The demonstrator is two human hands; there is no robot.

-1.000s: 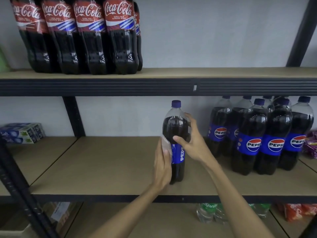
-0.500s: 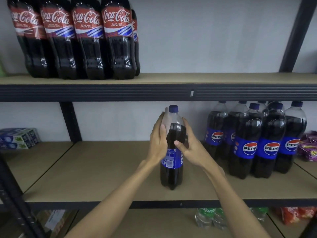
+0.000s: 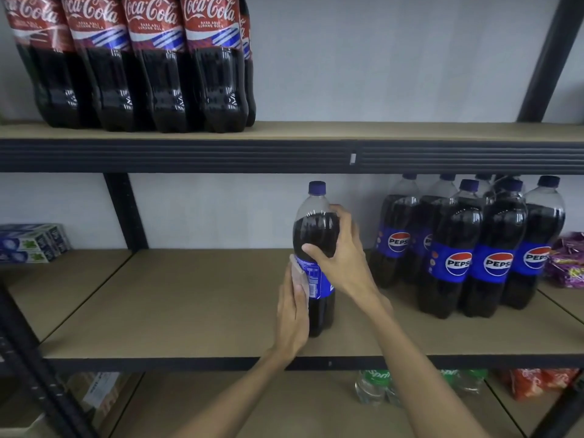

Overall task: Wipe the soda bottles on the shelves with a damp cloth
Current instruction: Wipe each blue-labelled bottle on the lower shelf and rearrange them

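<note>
A Pepsi bottle (image 3: 314, 229) with a blue cap stands alone and upright on the middle shelf (image 3: 189, 305). My right hand (image 3: 343, 257) grips its dark upper body from the right, thumb across the front. My left hand (image 3: 292, 311) lies flat against the bottle's left side at label height, pressing a small pale cloth (image 3: 298, 273) onto it; only the cloth's top edge shows past the fingers.
Several more Pepsi bottles (image 3: 458, 248) stand grouped at the right of the same shelf, beside purple snack packs (image 3: 565, 263). Coca-Cola bottles (image 3: 151, 64) line the upper shelf at left. Toothpaste boxes (image 3: 31, 243) sit far left. Sprite bottles (image 3: 374, 387) stand on the shelf below.
My left hand with the cloth has slid down from the bottle's shoulder to its label and lower side. My right hand keeps its grip on the upper body.
</note>
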